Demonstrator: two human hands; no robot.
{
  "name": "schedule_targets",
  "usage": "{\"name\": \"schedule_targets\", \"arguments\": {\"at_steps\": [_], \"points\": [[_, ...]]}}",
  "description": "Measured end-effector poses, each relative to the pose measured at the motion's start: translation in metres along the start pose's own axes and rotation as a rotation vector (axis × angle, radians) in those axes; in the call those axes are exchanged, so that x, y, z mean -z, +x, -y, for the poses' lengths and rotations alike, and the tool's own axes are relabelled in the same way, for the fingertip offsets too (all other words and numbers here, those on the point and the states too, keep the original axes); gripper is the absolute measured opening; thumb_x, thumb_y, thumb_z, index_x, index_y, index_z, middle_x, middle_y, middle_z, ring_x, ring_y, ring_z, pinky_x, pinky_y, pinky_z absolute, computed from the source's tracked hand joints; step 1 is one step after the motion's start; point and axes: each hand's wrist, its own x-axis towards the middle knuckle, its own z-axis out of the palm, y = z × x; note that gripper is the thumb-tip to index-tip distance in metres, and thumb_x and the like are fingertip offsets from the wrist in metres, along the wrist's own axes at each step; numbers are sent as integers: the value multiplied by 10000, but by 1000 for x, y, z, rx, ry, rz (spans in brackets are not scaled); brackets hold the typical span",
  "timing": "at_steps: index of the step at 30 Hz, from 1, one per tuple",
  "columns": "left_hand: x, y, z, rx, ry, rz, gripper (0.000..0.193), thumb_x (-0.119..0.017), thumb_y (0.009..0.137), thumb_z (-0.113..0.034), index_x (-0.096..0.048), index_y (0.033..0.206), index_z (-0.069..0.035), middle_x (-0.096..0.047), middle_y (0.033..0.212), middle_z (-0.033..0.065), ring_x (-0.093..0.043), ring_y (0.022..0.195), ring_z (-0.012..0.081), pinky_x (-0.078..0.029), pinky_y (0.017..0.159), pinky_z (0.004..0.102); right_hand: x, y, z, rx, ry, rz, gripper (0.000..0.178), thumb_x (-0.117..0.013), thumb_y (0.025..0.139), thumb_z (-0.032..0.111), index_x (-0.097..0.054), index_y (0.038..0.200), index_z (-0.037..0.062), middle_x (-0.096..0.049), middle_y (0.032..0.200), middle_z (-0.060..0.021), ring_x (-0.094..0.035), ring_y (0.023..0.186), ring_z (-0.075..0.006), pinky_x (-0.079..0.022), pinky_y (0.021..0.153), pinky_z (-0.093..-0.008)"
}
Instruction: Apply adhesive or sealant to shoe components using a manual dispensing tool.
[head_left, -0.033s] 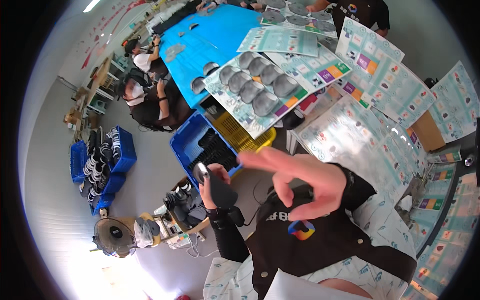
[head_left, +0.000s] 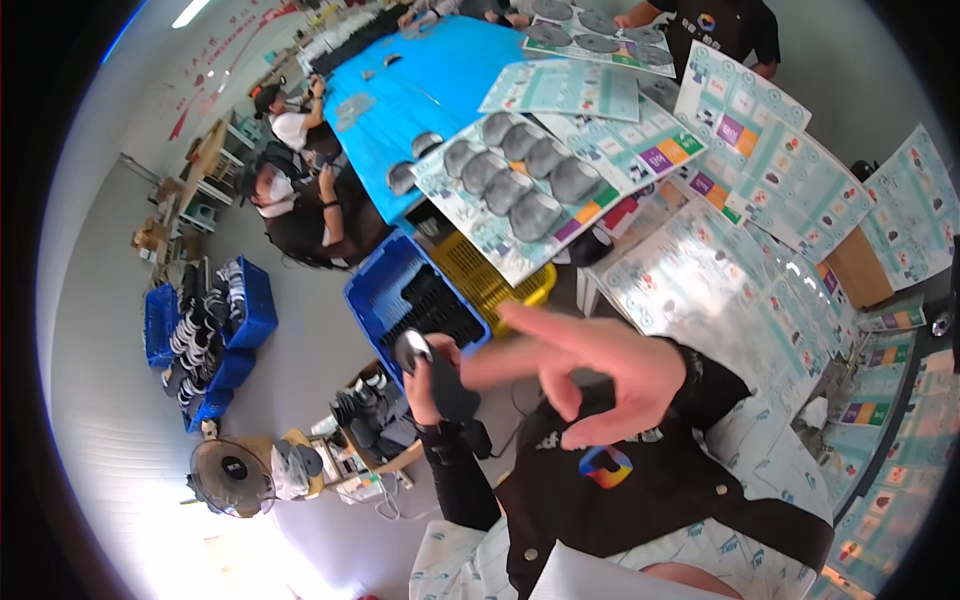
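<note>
My left hand (head_left: 422, 388) is closed round a dark curved pad (head_left: 456, 392), with a shiny grey rounded end (head_left: 412, 350) showing above the fingers. My right hand (head_left: 612, 380) hovers to the right of it with fingers apart and holds nothing; motion smears its foremost finger, which reaches close to the dark pad. Beyond both hands stands a blue crate (head_left: 358, 300) holding several black curved pieces (head_left: 440, 305). Beside the crate is a yellow basket (head_left: 540, 285). Above the basket lies a printed board (head_left: 455, 205) bearing several grey rounded pieces (head_left: 535, 215).
A long blue-topped table (head_left: 440, 70) runs away, with people (head_left: 300, 200) seated along its left. More printed sheets (head_left: 690, 270) cover the surface at right. Stacked blue crates (head_left: 245, 300), a fan (head_left: 228, 478) and a box of dark pieces (head_left: 380, 415) stand at left.
My right hand's extended fingers have shifted, one now reaching nearer the dark pad. The left hand keeps its hold, and the whole view has tilted slightly.
</note>
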Motion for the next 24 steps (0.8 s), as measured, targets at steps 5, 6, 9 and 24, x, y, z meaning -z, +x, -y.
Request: {"name": "schedule_targets", "arguments": {"at_steps": [5, 6, 9, 24], "points": [[-23, -5, 29, 145, -478, 130, 338, -622, 975, -218, -599, 1215, 19, -665, 1092, 74, -628, 1011, 193, -486, 888, 327, -15, 6, -28, 92, -312, -188, 788, -809, 760, 153, -398, 1419, 19, -613, 1107, -75, -533, 1154, -296, -388, 1048, -407], [-29, -8, 31, 130, -408, 107, 349, -618, 978, -215, -596, 1226, 30, -669, 1089, 76, -634, 1007, 196, -490, 889, 331, -9, 3, -22, 85, -328, -212, 788, -809, 760, 153, -398, 1419, 19, -613, 1107, -75, -533, 1154, -296, -388, 1048, -407], [-48, 3, 32, 214, -347, 318, 386, -604, 988, -227, -591, 1222, 78, -684, 1069, 92, -642, 920, 182, -493, 847, 308, -9, -16, 25, 515, -676, -459, 429, -879, 737, 251, -617, 1002, 40, -632, 1072, -133, -640, 1029, -377, -474, 914, -542], [-149, 29, -31, 50, -251, 684, 514, -686, 914, -403, -633, 1211, 13, -475, 1438, 223, -441, 1355, 351, -410, 1065, 480, 80, -328, -154, -598, -1183, -1636, 889, -890, 701, 299, -410, 1381, -12, -468, 1340, -177, -477, 1261, -316, -392, 1079, -423]]}}
